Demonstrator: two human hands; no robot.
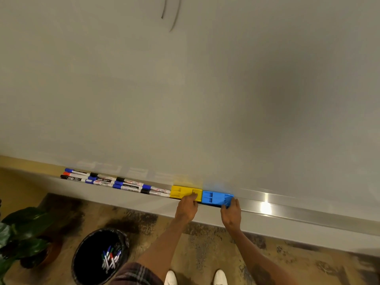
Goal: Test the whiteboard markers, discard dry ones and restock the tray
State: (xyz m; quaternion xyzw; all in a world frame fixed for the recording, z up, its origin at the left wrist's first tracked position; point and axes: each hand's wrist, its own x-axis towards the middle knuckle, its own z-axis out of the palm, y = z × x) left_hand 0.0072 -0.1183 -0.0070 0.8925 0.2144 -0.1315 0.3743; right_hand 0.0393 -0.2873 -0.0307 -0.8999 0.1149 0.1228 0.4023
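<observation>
Several whiteboard markers (115, 182) with blue, black and red caps lie in rows on the metal tray (287, 204) under the whiteboard (185, 89). To their right a yellow eraser (181, 191) and a blue eraser (213, 198) sit side by side on the tray. My left hand (187, 206) rests its fingers on the yellow eraser's near right corner. My right hand (231, 212) grips the blue eraser's right end. A black bin (86, 254) on the floor at lower left holds several discarded markers (110, 259).
A potted plant (22, 233) with dark leaves stands left of the bin. Two faint pen strokes (170, 15) mark the top of the whiteboard. My white shoes (197, 277) show at the bottom edge on a mottled brown floor.
</observation>
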